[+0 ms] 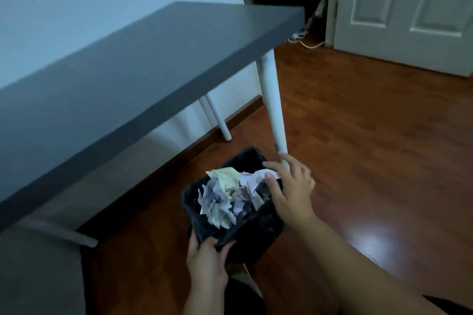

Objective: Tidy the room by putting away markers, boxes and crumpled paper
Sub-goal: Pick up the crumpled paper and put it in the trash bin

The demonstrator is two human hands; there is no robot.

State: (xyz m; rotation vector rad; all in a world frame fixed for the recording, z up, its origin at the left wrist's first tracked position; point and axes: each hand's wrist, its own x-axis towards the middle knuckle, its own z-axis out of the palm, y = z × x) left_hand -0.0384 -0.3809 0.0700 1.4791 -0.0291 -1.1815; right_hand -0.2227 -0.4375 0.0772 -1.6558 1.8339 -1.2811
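A black waste bin (pixel 258 235) lined with a dark bag stands on the wooden floor beside the table's front leg. Crumpled paper (pixel 227 194), white, pale purple and yellowish, fills its top. My left hand (pixel 207 261) grips the near rim of the bin, thumb inside the bag's edge. My right hand (pixel 289 186) reaches over the far right of the bin and pinches a white crumpled sheet (pixel 261 176) between thumb and fingers, above the pile. No markers or boxes are in view.
A dark grey table (pixel 143 66) with white legs (pixel 272 107) stands along the pale wall at left. A white panelled door (pixel 409 10) is at the back right. A white cable (pixel 307 43) lies on the floor near the doorway. Wooden floor (pixel 371 135) stretches to the right.
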